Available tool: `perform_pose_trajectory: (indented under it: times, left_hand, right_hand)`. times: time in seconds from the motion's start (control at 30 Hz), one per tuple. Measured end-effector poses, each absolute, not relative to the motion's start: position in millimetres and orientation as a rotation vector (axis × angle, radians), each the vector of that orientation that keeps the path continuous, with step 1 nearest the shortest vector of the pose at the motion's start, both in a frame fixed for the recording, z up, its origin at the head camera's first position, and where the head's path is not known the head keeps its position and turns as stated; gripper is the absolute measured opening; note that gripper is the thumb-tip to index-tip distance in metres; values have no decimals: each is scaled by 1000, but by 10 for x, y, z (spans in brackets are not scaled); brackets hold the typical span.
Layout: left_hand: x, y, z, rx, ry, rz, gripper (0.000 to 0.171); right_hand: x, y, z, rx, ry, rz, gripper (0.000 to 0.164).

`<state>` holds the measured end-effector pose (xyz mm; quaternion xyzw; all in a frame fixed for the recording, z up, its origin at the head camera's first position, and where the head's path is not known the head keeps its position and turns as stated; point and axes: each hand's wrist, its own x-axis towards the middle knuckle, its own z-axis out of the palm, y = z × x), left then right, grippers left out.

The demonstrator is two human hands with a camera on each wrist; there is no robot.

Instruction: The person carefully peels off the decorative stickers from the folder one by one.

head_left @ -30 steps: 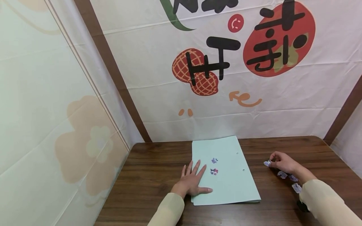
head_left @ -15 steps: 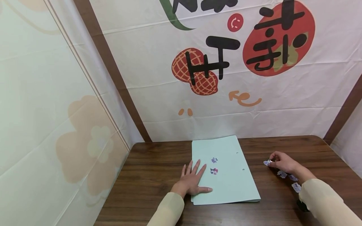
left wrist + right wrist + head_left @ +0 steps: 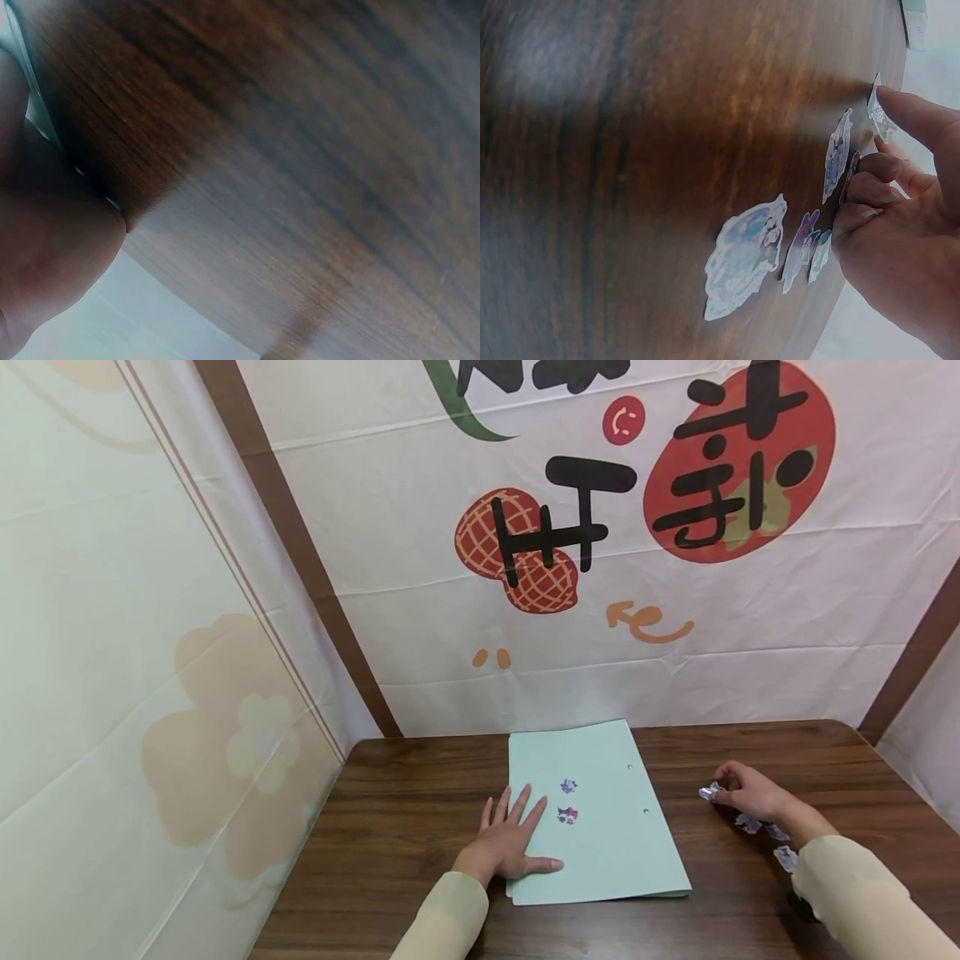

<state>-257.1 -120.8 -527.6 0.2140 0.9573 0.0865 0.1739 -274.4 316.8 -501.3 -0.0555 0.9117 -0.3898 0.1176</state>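
Note:
My left hand (image 3: 504, 843) rests with spread fingers on the left side of a pale green folder (image 3: 607, 856). Beyond its fingertips, a purple sticker (image 3: 569, 786) and a pink-and-dark sticker (image 3: 567, 815) lie on the cover. To the right of the folder, my right hand (image 3: 756, 793) pinches a small cut-out sticker (image 3: 707, 793) between thumb and index finger. The right wrist view shows that pinched sticker (image 3: 880, 116) standing on edge, the other fingers curled below. Several loose stickers (image 3: 746, 259) lie on the wood under and beside this hand.
The dark wooden table (image 3: 397, 827) ends at a printed cloth wall (image 3: 450, 710) behind the folder. A dark object (image 3: 802, 907) shows partly beside the right sleeve. Another sticker (image 3: 786, 859) lies close to that sleeve.
The pinched sticker has tilted slightly and now catches more light. Both hands and the folder stay where they were.

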Motion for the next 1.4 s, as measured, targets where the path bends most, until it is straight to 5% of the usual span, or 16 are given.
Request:
perform_pose_trajectory:
  times: [0.3, 0.63, 1.4]
  left_hand:
    - [-2532, -1174, -5185, 605, 2727, 234, 104]
    - [-2542, -1190, -5206, 607, 2707, 269, 104]
    - [-2517, -1187, -5151, 612, 2700, 256, 103]
  right_hand:
    - [-2724, 3197, -5038, -216, 2709, -1184, 30]
    - [-2720, 3192, -5077, -291, 2708, -1232, 4]
    - [-2738, 3202, -5072, -187, 2675, -1210, 20]
